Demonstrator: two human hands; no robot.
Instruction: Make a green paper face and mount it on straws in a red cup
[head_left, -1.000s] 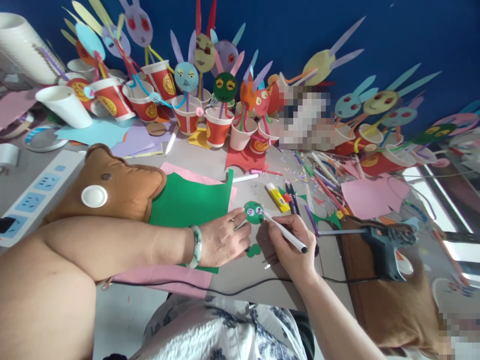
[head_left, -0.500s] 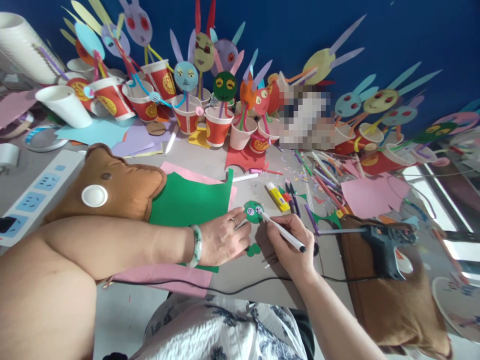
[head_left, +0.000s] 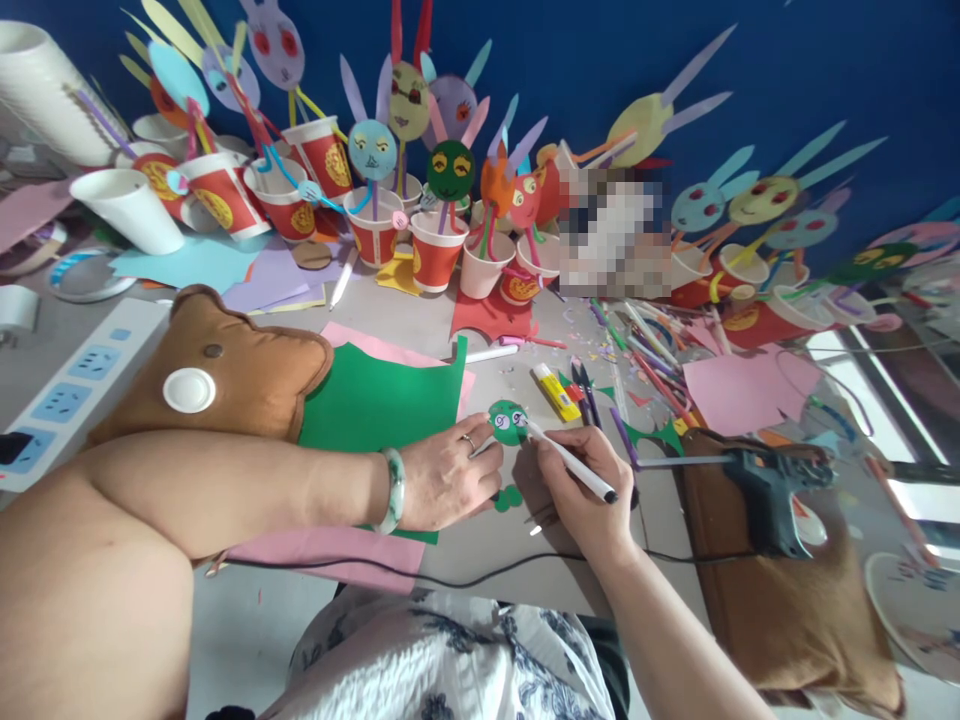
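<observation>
A small green paper circle (head_left: 506, 422) with two drawn eyes lies on the grey table. My right hand (head_left: 581, 495) is closed on a white pen (head_left: 571, 463), whose tip touches the circle's right eye. My left hand (head_left: 450, 478), with a ring and a pale green bangle, rests curled beside the circle, fingertips pressing on its left edge. A green paper sheet (head_left: 379, 405) on pink paper lies under my left wrist. A small green paper scrap (head_left: 508, 499) sits between my hands.
Red and white paper cups with paper bunny faces (head_left: 435, 250) crowd the back. A brown cushion (head_left: 225, 365) and power strip (head_left: 67, 385) lie left. A glue gun (head_left: 772, 490) rests on another cushion at right. A yellow glue stick (head_left: 555, 392), pens and paper scraps lie nearby.
The pen tip has shifted slightly on the circle's right eye; both hands stay in the same place.
</observation>
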